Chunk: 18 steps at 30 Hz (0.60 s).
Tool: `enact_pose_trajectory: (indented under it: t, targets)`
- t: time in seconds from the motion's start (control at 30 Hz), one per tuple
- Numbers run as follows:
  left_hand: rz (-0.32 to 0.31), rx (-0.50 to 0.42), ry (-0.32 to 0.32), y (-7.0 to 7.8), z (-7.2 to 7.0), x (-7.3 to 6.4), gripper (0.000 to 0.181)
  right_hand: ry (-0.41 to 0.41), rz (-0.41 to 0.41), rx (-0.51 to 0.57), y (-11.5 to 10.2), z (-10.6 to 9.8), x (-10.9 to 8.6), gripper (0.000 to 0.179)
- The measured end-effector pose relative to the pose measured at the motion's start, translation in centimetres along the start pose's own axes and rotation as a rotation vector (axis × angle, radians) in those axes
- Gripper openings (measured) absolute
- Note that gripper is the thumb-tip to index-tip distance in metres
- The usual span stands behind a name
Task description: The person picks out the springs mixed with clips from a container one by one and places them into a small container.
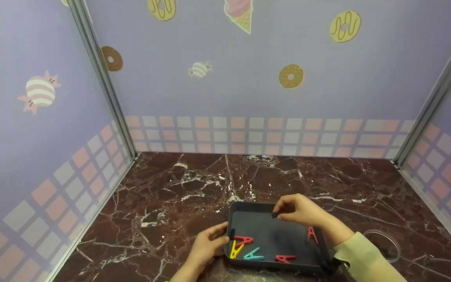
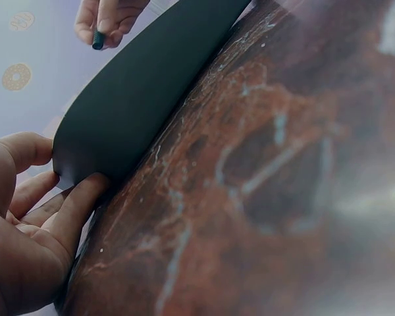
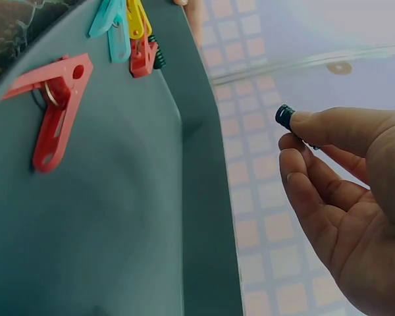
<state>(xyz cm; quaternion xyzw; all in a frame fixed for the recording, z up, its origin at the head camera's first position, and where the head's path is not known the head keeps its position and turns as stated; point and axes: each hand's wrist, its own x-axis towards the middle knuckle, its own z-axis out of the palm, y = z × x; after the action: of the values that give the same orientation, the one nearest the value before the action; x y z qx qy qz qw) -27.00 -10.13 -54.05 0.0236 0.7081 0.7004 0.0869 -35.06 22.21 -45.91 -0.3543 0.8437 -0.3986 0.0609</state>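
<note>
My right hand [image 1: 302,211] pinches a small dark ridged cylinder [image 3: 286,117] between thumb and fingertips, above the far part of a dark rectangular tray [image 1: 264,227]. My left hand [image 1: 208,244] grips the tray's left side, its fingers at the wall [image 2: 112,118]. Inside the tray, a red clothespin [image 1: 244,239], a yellow clothespin [image 1: 235,250] and a turquoise clothespin [image 1: 253,255] lie together near the left front corner. Another red clothespin [image 1: 285,259] lies by the front wall, and one more [image 1: 312,235] by the right wall. A second dark ridged cylinder [image 3: 159,54] lies beside the clustered clothespins.
To the tray's right, partly behind the right sleeve [image 1: 366,258], stands a round clear container [image 1: 395,246] with small dark pieces in it. The dark red marbled table [image 1: 163,211] is bounded by patterned walls [image 1: 249,98] at the back and both sides.
</note>
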Motion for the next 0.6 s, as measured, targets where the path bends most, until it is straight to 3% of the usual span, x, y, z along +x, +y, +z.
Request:
enact_pose_trajectory:
  t: [0.27,0.43,0.6]
  targets:
    - [0.044,0.044,0.016,0.1,-0.1,-0.1,0.053,0.034,0.011,0.066,0.5,-1.3,-2.1,0.012]
    - [0.039,0.056,0.027,0.2,0.0,-0.1,0.053,0.066,0.004,0.093,0.8,-2.1,-3.3,0.012]
    - [0.044,0.051,0.025,0.1,0.0,-0.1,0.053,0.103,0.04,0.047,0.8,-3.2,-4.8,0.012]
